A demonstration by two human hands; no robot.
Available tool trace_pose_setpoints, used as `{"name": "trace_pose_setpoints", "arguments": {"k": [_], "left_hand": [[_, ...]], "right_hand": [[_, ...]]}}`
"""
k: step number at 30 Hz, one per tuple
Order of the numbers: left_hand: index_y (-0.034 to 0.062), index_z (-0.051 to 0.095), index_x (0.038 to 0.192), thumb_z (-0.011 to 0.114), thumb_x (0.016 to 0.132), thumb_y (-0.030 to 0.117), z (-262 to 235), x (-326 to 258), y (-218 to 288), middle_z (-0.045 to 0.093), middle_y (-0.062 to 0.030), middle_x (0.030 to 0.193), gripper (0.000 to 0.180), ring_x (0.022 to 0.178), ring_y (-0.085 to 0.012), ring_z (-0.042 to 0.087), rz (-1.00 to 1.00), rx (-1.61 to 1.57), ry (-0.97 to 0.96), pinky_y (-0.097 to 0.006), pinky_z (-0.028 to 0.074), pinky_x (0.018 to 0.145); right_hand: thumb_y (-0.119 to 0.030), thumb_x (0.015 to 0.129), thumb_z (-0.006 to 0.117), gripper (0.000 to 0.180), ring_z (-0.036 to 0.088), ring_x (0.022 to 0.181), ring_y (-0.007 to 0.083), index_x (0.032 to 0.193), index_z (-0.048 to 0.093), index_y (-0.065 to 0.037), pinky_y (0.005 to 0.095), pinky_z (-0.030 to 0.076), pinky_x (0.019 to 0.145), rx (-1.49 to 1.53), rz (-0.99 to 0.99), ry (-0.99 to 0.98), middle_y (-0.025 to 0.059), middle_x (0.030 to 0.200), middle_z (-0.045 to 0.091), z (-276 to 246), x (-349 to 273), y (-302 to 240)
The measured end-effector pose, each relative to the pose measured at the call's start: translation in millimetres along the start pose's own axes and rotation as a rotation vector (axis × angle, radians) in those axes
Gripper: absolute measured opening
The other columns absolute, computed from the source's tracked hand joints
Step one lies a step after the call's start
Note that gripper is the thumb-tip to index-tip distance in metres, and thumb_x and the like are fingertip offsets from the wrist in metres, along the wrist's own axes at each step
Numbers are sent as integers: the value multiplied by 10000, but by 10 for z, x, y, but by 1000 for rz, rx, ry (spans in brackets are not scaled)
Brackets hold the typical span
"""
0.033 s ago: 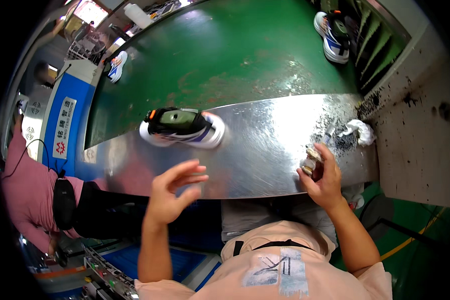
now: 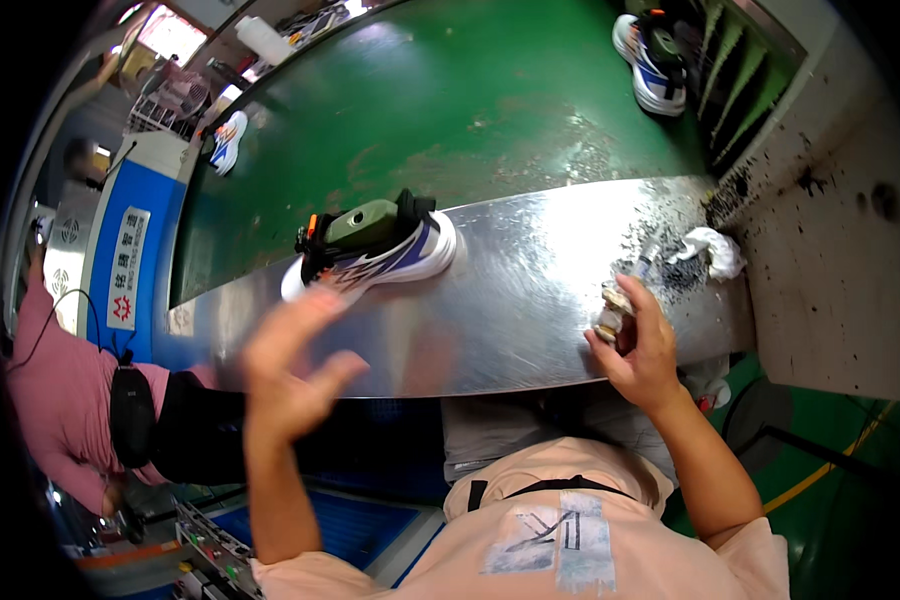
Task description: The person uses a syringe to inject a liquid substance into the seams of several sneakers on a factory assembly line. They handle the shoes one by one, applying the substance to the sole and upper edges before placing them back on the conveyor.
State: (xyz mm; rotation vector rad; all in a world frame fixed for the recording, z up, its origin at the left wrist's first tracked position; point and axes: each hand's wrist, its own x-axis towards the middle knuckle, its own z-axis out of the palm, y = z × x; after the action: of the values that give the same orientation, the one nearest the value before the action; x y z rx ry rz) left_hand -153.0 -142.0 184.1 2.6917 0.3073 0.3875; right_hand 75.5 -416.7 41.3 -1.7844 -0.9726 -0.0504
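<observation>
A white and purple-blue running shoe with orange and black parts rests on the steel strip of the bench, a green shoe last filling its opening. Just below the shoe's left end is my left hand, thumb apart from the fingers and nothing in its grasp. Motion blurs those fingertips, and I cannot tell whether they touch the shoe. Above the strip's near edge on the right, my right hand grips a small, lumpy cream-and-brown piece between thumb and fingers.
Black crumbs surround a crumpled white cloth and a small clear-and-dark tool at the right. Other shoes stand on the green surface. A stained panel borders the right side. A person in pink is at the left.
My left hand has moved left toward the shoe's left end. The shoe has turned, its right end farther away and its near side showing more. My right hand keeps its grip.
</observation>
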Motion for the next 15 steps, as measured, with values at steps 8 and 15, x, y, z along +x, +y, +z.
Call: {"name": "trace_pose_setpoints", "arguments": {"k": [8, 15], "left_hand": [[50, 673, 1129, 864, 516, 199, 175, 1238, -93, 697, -172, 1026, 659, 945, -268, 677, -525, -14, -227, -324, 508, 838], [43, 695, 1033, 762, 488, 47, 638, 399, 536, 677, -148, 1080, 550, 1021, -327, 652, 277, 50, -40, -402, 505, 929]], "right_hand": [[-106, 743, 753, 548, 590, 631, 244, 1238, 519, -91, 337, 484, 574, 59, 61, -59, 113, 903, 567, -56, 26, -66], [-143, 758, 734, 563, 616, 785, 359, 1254, 471, -102, 394, 517, 671, 26, 82, -67, 158, 966, 572, -93, -23, 24]]}}
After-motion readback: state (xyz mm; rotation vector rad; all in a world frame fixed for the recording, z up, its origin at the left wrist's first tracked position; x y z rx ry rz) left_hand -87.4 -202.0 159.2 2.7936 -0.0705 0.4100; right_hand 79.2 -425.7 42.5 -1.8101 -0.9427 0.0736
